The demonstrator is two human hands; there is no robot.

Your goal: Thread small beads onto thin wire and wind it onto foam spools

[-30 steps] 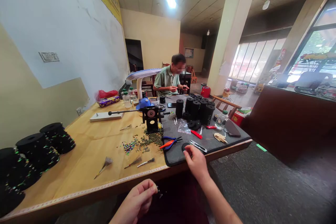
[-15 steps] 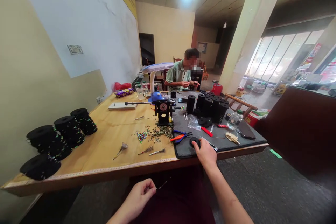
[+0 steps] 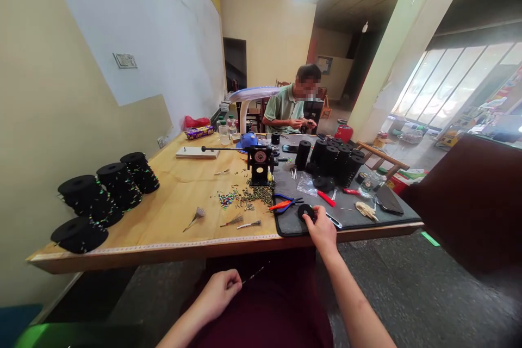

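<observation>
Over my lap, my left hand [image 3: 222,291] is closed in a pinch on the end of a thin strand with tiny shiny bits [image 3: 256,273]. The strand slants up and right from the fingertips. At the front edge of the grey mat [image 3: 293,223], my right hand [image 3: 324,228] grips the right side of a small black foam spool [image 3: 304,211] between thumb and fingers. Its round face with the centre hole shows. Blue-handled pliers [image 3: 287,204] with an orange part lie just left of the spool. A silver tool [image 3: 335,221] lies behind my right fingers.
A black hand-crank winder [image 3: 260,166] stands mid-table beside loose beads [image 3: 227,199] and brass-coloured swivels [image 3: 259,193]. Wire bundles [image 3: 194,217] lie nearby. Black foam spools stand at left [image 3: 81,234] and right [image 3: 304,155]. Across the table a person [image 3: 285,106] handles something small.
The whole view has shifted, so the table sits slightly higher and further right. The spool's face shows more in my right hand. My left hand still pinches the strand.
</observation>
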